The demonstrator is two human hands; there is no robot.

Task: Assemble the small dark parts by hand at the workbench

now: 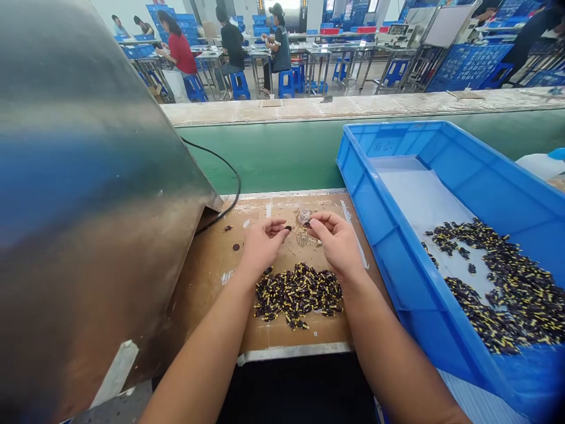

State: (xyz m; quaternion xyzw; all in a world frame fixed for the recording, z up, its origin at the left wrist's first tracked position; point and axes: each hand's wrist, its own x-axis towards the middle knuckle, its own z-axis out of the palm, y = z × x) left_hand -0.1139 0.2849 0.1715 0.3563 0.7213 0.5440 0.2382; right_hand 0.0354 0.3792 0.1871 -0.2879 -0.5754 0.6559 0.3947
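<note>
My left hand [263, 240] pinches a small dark round piece [288, 228] between thumb and fingertips. Across from it, my right hand [336, 235] has its thumb and forefinger closed on a small dark part [308, 224], too small to identify. A little clear dish [304, 216] stands behind the right fingertips. Below both hands spreads a pile of small black-and-yellow parts [298, 294] on the brown cardboard-covered bench [212, 265]. One dark disc [236, 247] lies left of my left hand.
On the right stands a large blue crate [379, 235] holding white sheets and many black-and-yellow parts [521, 288]. A metal housing [88, 206] blocks the left side, with a black cable [232, 168] beside it. Behind runs a green conveyor belt [282, 150]; several people sit beyond.
</note>
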